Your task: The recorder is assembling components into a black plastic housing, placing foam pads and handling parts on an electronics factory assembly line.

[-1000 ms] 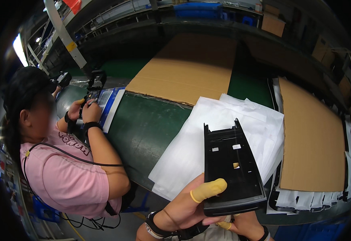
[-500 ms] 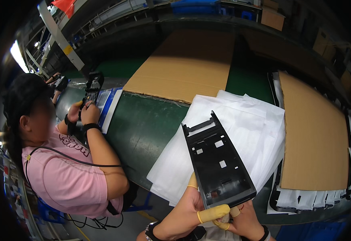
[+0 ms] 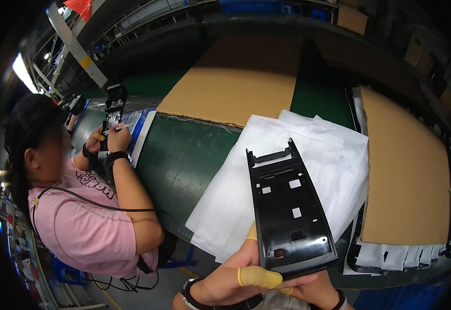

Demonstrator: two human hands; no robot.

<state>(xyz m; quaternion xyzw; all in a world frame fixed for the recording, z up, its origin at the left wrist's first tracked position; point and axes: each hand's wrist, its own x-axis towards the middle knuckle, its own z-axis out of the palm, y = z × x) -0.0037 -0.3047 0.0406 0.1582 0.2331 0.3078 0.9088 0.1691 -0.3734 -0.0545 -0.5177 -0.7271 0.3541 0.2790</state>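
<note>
A long black plastic housing (image 3: pixel 282 222), with square cut-outs and a forked far end, is held tilted above the near edge of the table. My left hand (image 3: pixel 236 279) grips its near left corner, with yellow covers on the thumb and another finger. My right hand (image 3: pixel 313 290) is closed at the near end of the housing, its fingers partly hidden below that edge and behind my left thumb. Under the raised housing lie white foam sheets (image 3: pixel 220 206), stacked unevenly on the green table (image 3: pixel 184 160).
On the right, a cardboard sheet (image 3: pixel 406 175) covers a stack of black parts interleaved with white sheets. Another cardboard sheet (image 3: pixel 236 77) lies farther back. At left, a co-worker in a pink shirt (image 3: pixel 91 222) handles a black part (image 3: pixel 114 106); a dark cable crosses the shirt.
The housing has turned slightly and shifted right, with its near end lower. My left thumb has slid left along its near end. The co-worker's black part has also tilted.
</note>
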